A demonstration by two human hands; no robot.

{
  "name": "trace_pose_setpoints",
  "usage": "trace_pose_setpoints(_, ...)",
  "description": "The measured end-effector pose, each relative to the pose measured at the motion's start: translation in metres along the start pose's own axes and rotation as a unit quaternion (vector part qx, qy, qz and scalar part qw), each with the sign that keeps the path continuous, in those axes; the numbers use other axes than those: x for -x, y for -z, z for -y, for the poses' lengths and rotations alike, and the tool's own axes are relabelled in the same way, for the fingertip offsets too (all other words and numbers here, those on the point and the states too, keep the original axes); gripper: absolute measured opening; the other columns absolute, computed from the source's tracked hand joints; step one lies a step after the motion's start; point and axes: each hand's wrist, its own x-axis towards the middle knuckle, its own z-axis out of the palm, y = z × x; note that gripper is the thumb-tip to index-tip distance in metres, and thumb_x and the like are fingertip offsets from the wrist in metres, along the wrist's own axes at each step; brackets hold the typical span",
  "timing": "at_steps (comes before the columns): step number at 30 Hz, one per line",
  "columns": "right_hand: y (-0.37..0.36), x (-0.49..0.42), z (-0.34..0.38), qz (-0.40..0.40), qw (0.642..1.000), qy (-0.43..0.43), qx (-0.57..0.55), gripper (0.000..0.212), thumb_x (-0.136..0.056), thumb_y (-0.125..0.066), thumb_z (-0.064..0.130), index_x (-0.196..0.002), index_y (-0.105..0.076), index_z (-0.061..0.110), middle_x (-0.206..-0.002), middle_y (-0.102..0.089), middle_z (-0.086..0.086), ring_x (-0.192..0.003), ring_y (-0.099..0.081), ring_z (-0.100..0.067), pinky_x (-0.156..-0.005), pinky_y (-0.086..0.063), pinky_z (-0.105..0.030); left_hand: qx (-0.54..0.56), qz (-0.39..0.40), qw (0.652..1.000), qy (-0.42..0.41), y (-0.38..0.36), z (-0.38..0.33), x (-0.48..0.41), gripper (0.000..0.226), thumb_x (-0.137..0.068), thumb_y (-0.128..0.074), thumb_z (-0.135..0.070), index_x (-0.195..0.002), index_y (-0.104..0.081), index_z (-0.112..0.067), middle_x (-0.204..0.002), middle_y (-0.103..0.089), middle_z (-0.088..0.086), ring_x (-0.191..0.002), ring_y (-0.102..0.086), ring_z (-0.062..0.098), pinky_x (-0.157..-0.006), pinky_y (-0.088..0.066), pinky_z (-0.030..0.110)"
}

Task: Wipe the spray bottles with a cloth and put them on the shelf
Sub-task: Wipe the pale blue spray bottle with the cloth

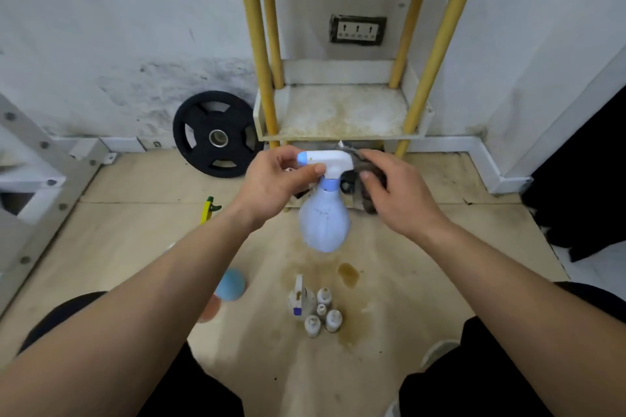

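Observation:
A pale blue spray bottle (324, 225) with a white trigger head hangs in the air in front of the shelf. My left hand (274, 183) pinches the white head near its nozzle, thumb underneath. My right hand (389, 193) holds a dark grey cloth (364, 179) against the back of the head and the neck. The white shelf (342, 137) with yellow posts stands against the wall behind; its lower board is bare and stained. A white spray bottle (299, 300) and several small white bottles (323, 313) stand on the floor below my hands.
A black weight plate (216, 134) leans on the wall left of the shelf. A yellow-green object (207, 208) and a blue ball (230, 284) lie on the floor at left. A white metal frame (40, 173) stands far left. My knees flank the small bottles.

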Motion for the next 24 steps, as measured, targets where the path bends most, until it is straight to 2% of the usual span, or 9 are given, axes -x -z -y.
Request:
trace_pose_setpoints(4, -0.004, -0.002, 0.042, -0.082, 0.989, -0.032, -0.120, 0.038, -0.103, -0.051, 0.016, -0.140, -0.057, 0.021, -0.114, -0.066, 0.012, -0.107, -0.061, -0.008, -0.089, -0.047, -0.026, 0.047, -0.010, 0.999, -0.005, 0.013, -0.026, 0.011, 0.035, -0.089, -0.077, -0.026, -0.100, -0.063, 0.004, -0.098, -0.075, 0.021, -0.101, -0.068, 0.047, -0.092, -0.054, 0.058)
trace_pose_setpoints(7, -0.012, -0.003, 0.063, -0.102, 0.983, -0.009, -0.154, 0.040, -0.106, -0.047, 0.020, -0.145, -0.050, 0.023, -0.110, -0.064, 0.018, -0.103, -0.060, -0.001, -0.087, -0.049, -0.021, 0.082, -0.032, 0.996, -0.011, 0.016, -0.033, 0.017, 0.018, -0.096, -0.069, -0.018, -0.092, -0.059, -0.004, -0.090, -0.074, 0.013, -0.097, -0.075, 0.031, -0.090, -0.061, 0.045)
trace_pose_setpoints(11, -0.020, -0.005, 0.058, -0.032, 0.984, -0.007, -0.175, 0.046, -0.107, -0.045, 0.024, -0.153, -0.040, 0.026, -0.115, -0.061, 0.029, -0.108, -0.057, 0.013, -0.095, -0.046, -0.014, 0.105, -0.067, 0.992, -0.001, 0.019, -0.027, 0.016, 0.015, -0.099, -0.065, -0.021, -0.102, -0.061, -0.006, -0.090, -0.076, 0.007, -0.096, -0.075, 0.030, -0.085, -0.062, 0.038)
trace_pose_setpoints(14, -0.030, -0.011, 0.051, 0.030, 0.985, -0.032, -0.166, 0.042, -0.105, -0.048, 0.029, -0.147, -0.047, 0.031, -0.119, -0.068, 0.016, -0.112, -0.063, -0.003, -0.097, -0.054, -0.039, 0.120, -0.115, 0.986, 0.002, 0.025, -0.021, 0.006, 0.025, -0.100, -0.064, -0.022, -0.112, -0.061, 0.000, -0.103, -0.074, 0.021, -0.092, -0.076, 0.031, -0.082, -0.063, 0.042)
trace_pose_setpoints(16, -0.035, -0.015, 0.049, 0.049, 0.988, -0.035, -0.144, 0.035, -0.104, -0.050, 0.028, -0.140, -0.054, 0.030, -0.110, -0.071, 0.013, -0.103, -0.066, -0.006, -0.092, -0.055, -0.043, 0.127, -0.141, 0.982, 0.004, 0.027, -0.017, 0.001, 0.028, -0.100, -0.064, -0.021, -0.114, -0.060, 0.003, -0.108, -0.072, 0.023, -0.089, -0.077, 0.028, -0.077, -0.064, 0.038)
trace_pose_setpoints(18, -0.040, -0.018, 0.050, 0.041, 0.990, -0.031, -0.129, 0.033, -0.104, -0.052, 0.027, -0.137, -0.056, 0.029, -0.104, -0.071, 0.015, -0.095, -0.065, -0.004, -0.085, -0.054, -0.036, 0.131, -0.147, 0.980, 0.014, 0.024, -0.012, -0.003, 0.027, -0.101, -0.063, -0.020, -0.111, -0.058, 0.004, -0.109, -0.070, 0.025, -0.091, -0.076, 0.029, -0.074, -0.063, 0.036)
trace_pose_setpoints(20, -0.046, -0.020, 0.054, 0.002, 0.992, -0.042, -0.122, 0.038, -0.103, -0.053, 0.027, -0.141, -0.053, 0.026, -0.108, -0.069, 0.016, -0.095, -0.062, -0.001, -0.080, -0.046, -0.025, 0.132, -0.144, 0.980, 0.029, 0.015, -0.004, -0.007, 0.028, -0.101, -0.063, -0.021, -0.110, -0.057, 0.004, -0.111, -0.067, 0.030, -0.098, -0.073, 0.039, -0.079, -0.063, 0.048)
trace_pose_setpoints(22, -0.051, -0.019, 0.057, -0.043, 0.989, -0.068, -0.126, 0.053, -0.102, -0.056, 0.030, -0.152, -0.042, 0.020, -0.119, -0.068, 0.007, -0.108, -0.061, -0.008, -0.085, -0.042, -0.019, 0.135, -0.149, 0.979, 0.034, 0.007, 0.001, -0.011, 0.030, -0.100, -0.065, -0.025, -0.111, -0.058, 0.002, -0.111, -0.066, 0.032, -0.099, -0.070, 0.044, -0.084, -0.060, 0.057)
trace_pose_setpoints(24, -0.056, -0.017, 0.059, -0.057, 0.991, -0.042, -0.110, 0.059, -0.101, -0.060, 0.028, -0.155, -0.038, 0.019, -0.118, -0.071, -0.003, -0.106, -0.065, -0.017, -0.083, -0.045, -0.021, 0.137, -0.165, 0.976, 0.033, 0.006, 0.002, -0.017, 0.030, -0.099, -0.065, -0.028, -0.111, -0.060, 0.000, -0.108, -0.069, 0.029, -0.098, -0.072, 0.041, -0.082, -0.062, 0.054)
